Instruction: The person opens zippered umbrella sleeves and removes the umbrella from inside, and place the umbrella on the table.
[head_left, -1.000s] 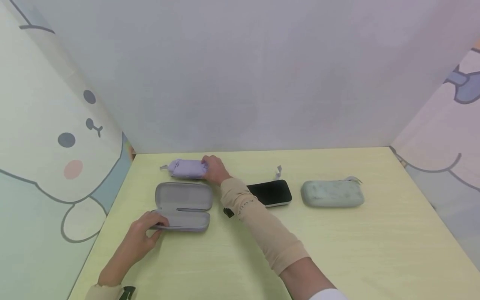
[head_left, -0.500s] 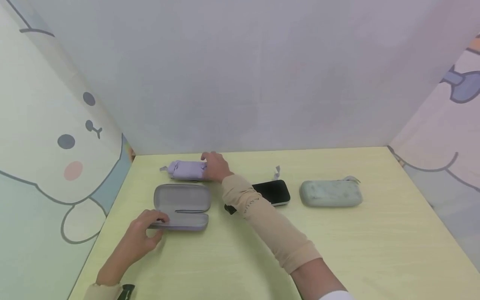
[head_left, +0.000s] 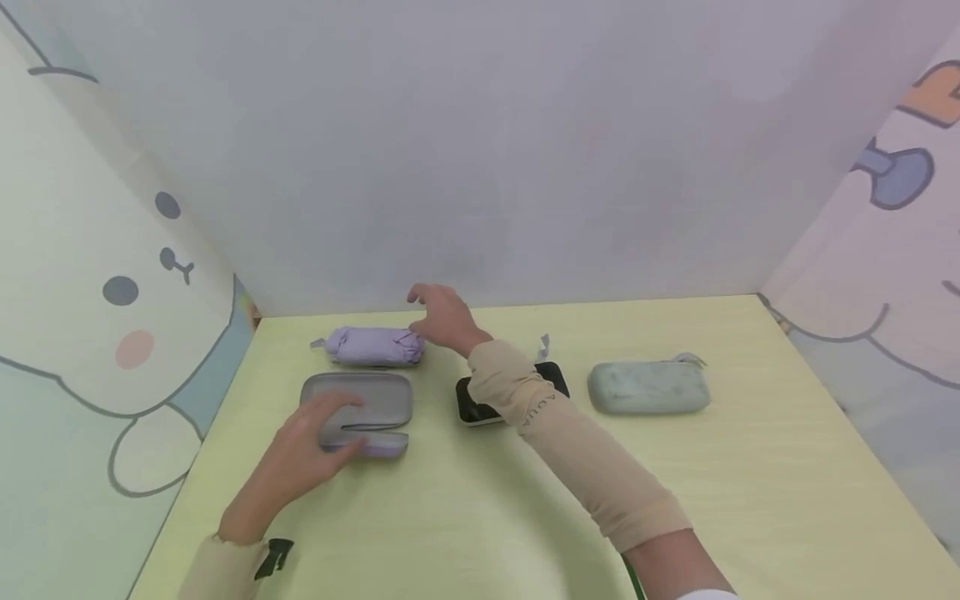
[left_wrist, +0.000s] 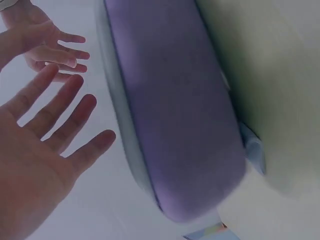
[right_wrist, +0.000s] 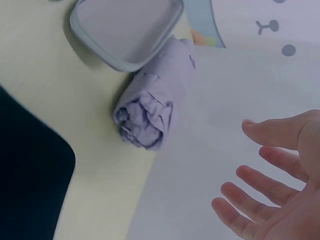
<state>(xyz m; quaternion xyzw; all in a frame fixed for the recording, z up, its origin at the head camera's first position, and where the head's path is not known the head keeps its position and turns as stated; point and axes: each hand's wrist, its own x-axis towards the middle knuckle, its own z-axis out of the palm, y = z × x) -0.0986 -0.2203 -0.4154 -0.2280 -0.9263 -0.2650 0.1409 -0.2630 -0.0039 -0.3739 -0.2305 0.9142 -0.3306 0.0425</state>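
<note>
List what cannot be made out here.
Head view: middle of the black case, behind the right sleeve.
Head view: left part of the open case, behind the left hand.
Left wrist: end of the purple case, cut by the top edge.
Right wrist: inside the lilac bundle, hidden by wrapping.

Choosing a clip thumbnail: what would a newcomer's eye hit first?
Likely the left hand, spread at the left end of the open case, and the right hand, by the right end of the purple bundle just beyond that case. Next, the green case at right and the black case, partly hidden by the right sleeve.
</note>
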